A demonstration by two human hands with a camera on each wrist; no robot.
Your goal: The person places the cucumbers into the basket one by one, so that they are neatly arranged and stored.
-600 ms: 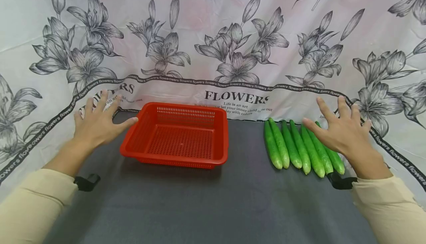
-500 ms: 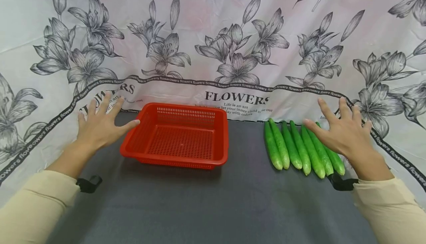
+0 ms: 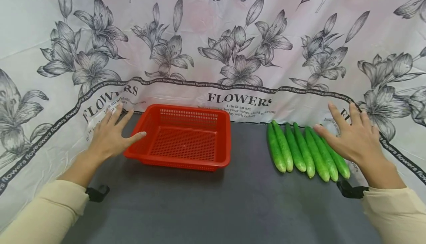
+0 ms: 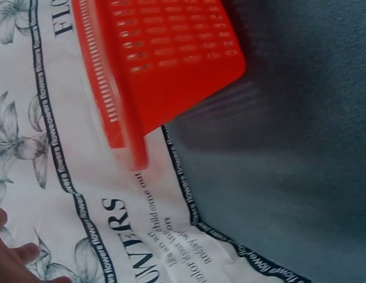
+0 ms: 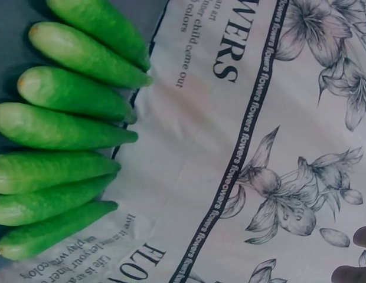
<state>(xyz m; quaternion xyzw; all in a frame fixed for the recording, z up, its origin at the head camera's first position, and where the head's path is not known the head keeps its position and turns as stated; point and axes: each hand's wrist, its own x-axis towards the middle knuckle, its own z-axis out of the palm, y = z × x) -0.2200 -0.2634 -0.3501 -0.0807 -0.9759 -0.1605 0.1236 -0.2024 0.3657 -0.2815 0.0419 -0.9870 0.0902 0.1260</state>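
Cream sleeves cover both forearms. At far left, the left hand (image 3: pixel 111 136) lies palm down with fingers straight and spread, holding nothing; its thumb tip sits at the near left rim of the red basket (image 3: pixel 181 161), though contact cannot be told. To the right of that hand the basket stands on the grey mat (image 3: pixel 213 207). Further right, well apart from the basket, a row of green cucumbers (image 3: pixel 304 149) lies side by side. Over the row's right end hovers the right hand (image 3: pixel 354 138), fingers straight and splayed, gripping nothing. Behind everything hangs a flower-printed cloth (image 3: pixel 213 44).
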